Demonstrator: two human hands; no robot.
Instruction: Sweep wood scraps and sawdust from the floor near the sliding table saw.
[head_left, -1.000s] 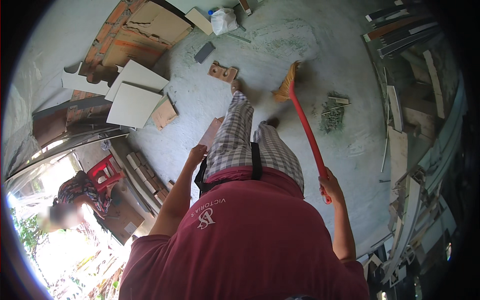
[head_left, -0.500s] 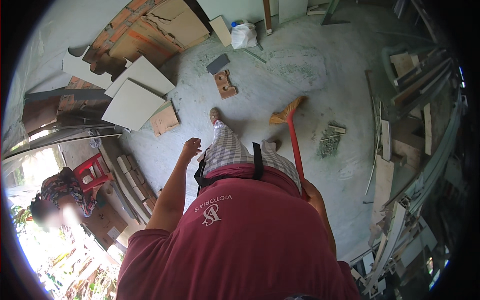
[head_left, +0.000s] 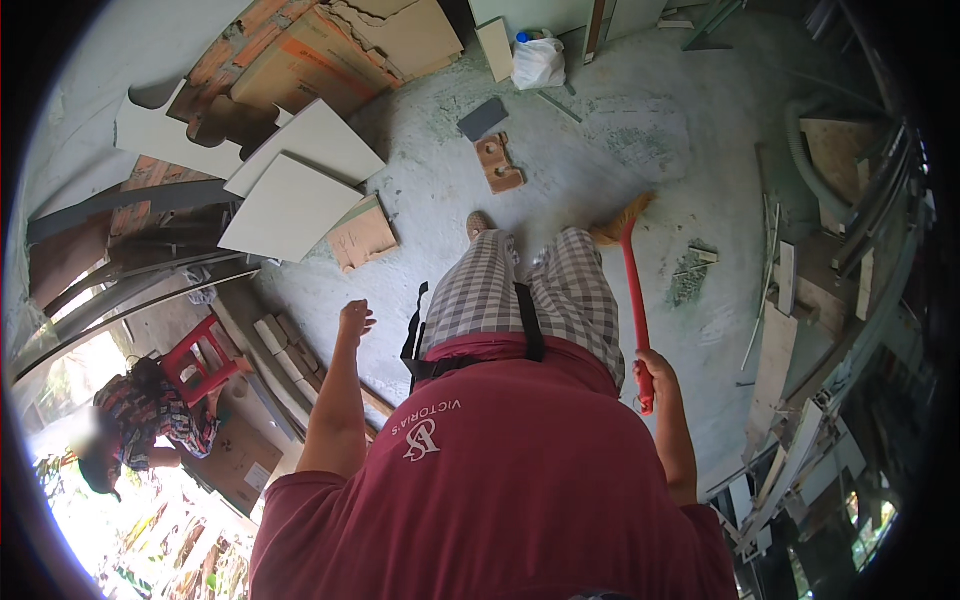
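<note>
My right hand (head_left: 658, 376) is closed around the upper end of a broom's red handle (head_left: 634, 280). The broom's straw-coloured bristles (head_left: 625, 222) rest on the concrete floor ahead, beyond my right leg, which partly covers them. Out to the left, my left hand (head_left: 356, 320) hangs in the air with loosely bent, parted fingers and nothing in it. Nearest to it on the floor is a flat piece of cardboard (head_left: 363, 235).
Pale panels (head_left: 295, 205) lean at the left. A brown block with holes (head_left: 499, 163) and a dark slab (head_left: 482, 118) lie ahead. Floor debris (head_left: 690, 275) and stacked scrap boards (head_left: 780, 360) are right. Another person (head_left: 150, 420) bends near a red chair (head_left: 205, 360).
My legs have stepped, and the view has shifted so the floor things appear further right. My right hand and the broom handle's end now show clearly beside me. The other person leans lower.
</note>
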